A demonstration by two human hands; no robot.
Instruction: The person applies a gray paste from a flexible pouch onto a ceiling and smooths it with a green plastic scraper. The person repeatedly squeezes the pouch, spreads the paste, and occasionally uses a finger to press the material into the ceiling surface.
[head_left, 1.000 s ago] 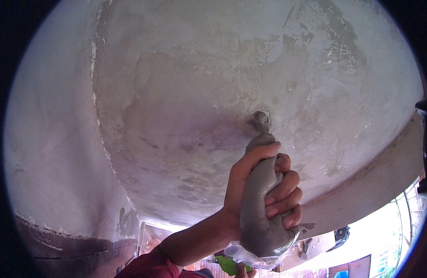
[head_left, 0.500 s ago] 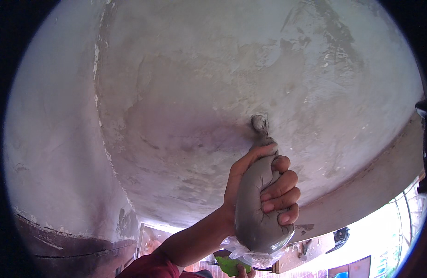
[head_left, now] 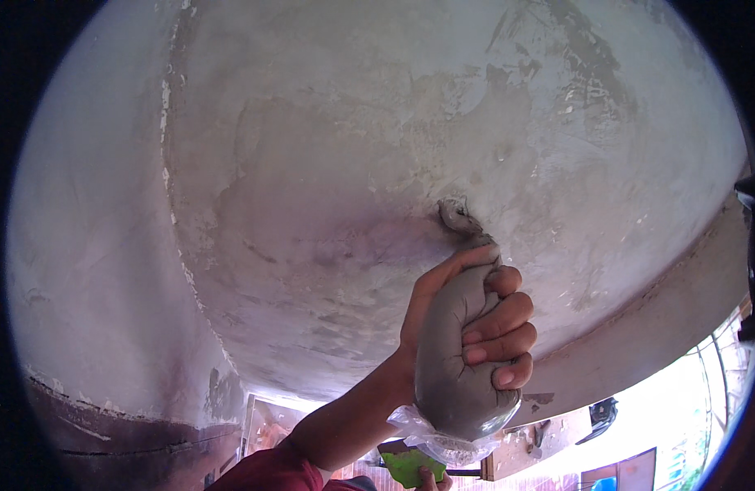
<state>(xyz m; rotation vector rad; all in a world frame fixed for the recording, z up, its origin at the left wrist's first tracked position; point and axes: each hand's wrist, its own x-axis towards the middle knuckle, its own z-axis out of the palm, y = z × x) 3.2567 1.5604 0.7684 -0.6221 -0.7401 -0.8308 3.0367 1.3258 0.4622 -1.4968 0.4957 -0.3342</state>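
My left hand [head_left: 500,327] is closed around a plastic bag of grey paste [head_left: 443,368], squeezing it raised against a pale, patchy plastered surface [head_left: 328,147] overhead. From the bag's narrow top, a lumpy coil of grey paste [head_left: 458,214] lies on that surface. The clear, loose end of the bag hangs below my fist. Low in the picture, partly hidden beneath the bag, my right hand [head_left: 433,481] grips a flat green piece [head_left: 404,468]; its exact kind is unclear.
A cracked, flaking seam runs down the left, beside a wall with a dark lower band [head_left: 115,434]. A curved plaster edge [head_left: 639,303] borders a bright opening at lower right, with wires, a dark object [head_left: 603,417] and boards beyond. Another dark shape sits at the right rim.
My left hand has shifted slightly right and tilted, with the bag in it. The paste at the bag's tip now forms a longer, curled bead.
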